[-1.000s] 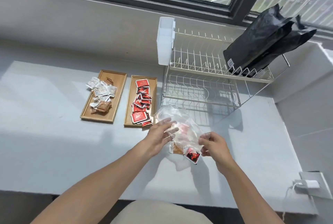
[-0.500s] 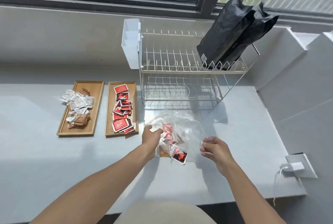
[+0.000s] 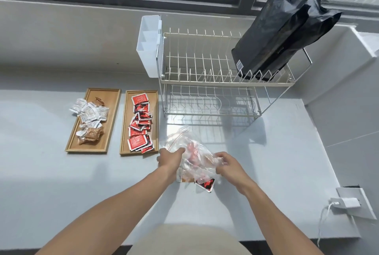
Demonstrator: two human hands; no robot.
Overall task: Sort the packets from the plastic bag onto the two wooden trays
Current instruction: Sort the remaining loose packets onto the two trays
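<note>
Working left to right across the desk [image 3: 51,183]: left wooden tray [image 3: 110,123] holds the white and brown packets [image 3: 90,119], a couple hanging over its left rim. Right wooden tray [image 3: 125,123] just beside it holds the red packets [image 3: 140,123], piled toward the near end. Both look well filled, so I judge the sort is far along, w/ only a few left.

Step in hand: getting the next packet out of the plastic bag [image 3: 190,152], which lies on the desk near the right tray's near corner, in front of the dish rack [image 3: 207,82]. My left hand [image 3: 169,157] is at the bag's left side, fingers going into or under the film; can't tell whether it grips a packet or only the plastic. My right hand [image 3: 226,164] pinches the crumpled film on the right, holding it steady.

A brown-white packet [image 3: 184,177] and a red-black packet [image 3: 205,185] show at the near edge of the bag; whether inside or out, can't say.

Next move, as I judge it: pull one free w/o dragging the rest, read its colour, set it on the matching tray.

Hard to see: the film is clear but creased and glary, so the count inside is unknown; left fingertips are hidden by it.
</note>
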